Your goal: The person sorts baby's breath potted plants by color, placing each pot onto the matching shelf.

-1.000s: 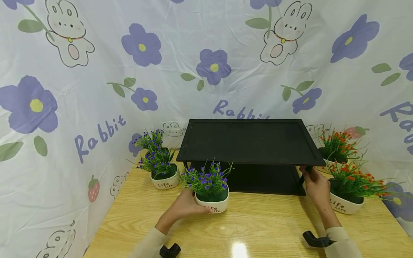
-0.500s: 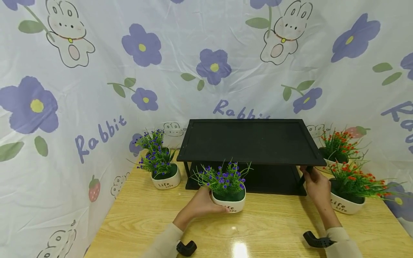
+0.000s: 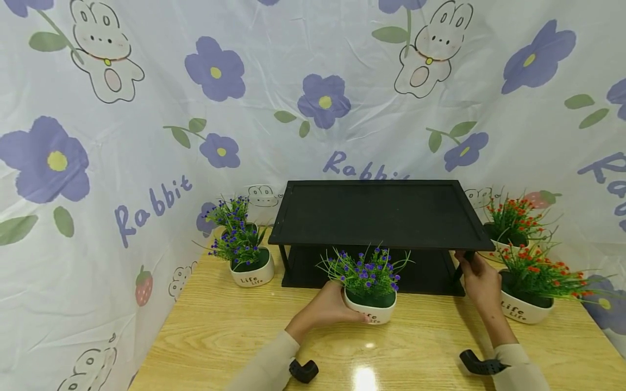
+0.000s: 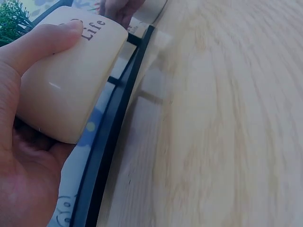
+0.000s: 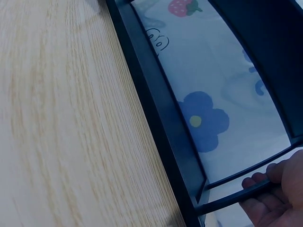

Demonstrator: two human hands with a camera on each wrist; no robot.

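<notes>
My left hand grips a white pot of purple flowers, thumb across its "Life" lettering. In the left wrist view that pot appears raised off the wood, its base tilted toward the camera. Just behind it stands a two-tier black rack, whose lower shelf is partly hidden by the flowers. At the rack's right end my right hand holds the front post. From the right wrist, fingers are seen curled round this thin black post.
Two pots of purple flowers stand left of the rack, one behind the other. On the right are two pots of red-orange flowers, the nearer pot close to my right wrist. A printed cloth hangs behind the wooden table.
My left hand has carried the pot of purple flowers to the right along the rack's front. The right hand and the rack have stayed in place.
</notes>
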